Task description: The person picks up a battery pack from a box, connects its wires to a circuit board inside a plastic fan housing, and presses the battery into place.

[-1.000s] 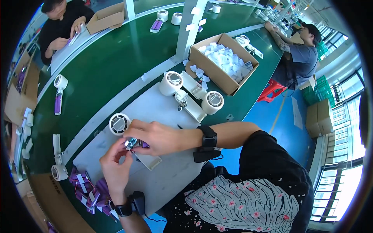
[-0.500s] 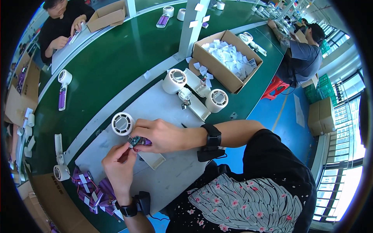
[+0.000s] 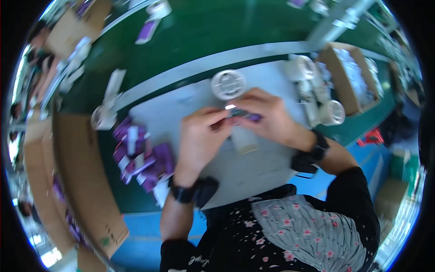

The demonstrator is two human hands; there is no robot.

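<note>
Over the grey mat (image 3: 217, 174), both my hands meet at a small green circuit board (image 3: 236, 113), blurred by motion. My left hand (image 3: 199, 138) is closed, its thumb and fingertips pinching the board's left end. My closed right hand (image 3: 276, 119) grips a purple battery pack (image 3: 255, 117) beside the board; most of the pack is hidden by the fingers. Just beyond my fingertips lies a white round fan head (image 3: 229, 85). Its pale handle shell (image 3: 245, 142) reaches out from beneath my hands.
Purple battery packs (image 3: 156, 158) are heaped left of the mat, near a cardboard box (image 3: 86, 158). White fan parts (image 3: 333, 112) lie at the right, beside a carton (image 3: 337, 75) of white slips. Another opened fan (image 3: 108, 102) lies at the far left.
The view has swung left, so the bench appears shifted right and the large cardboard box shows more fully. My hands stay together on the board and battery pack.
</note>
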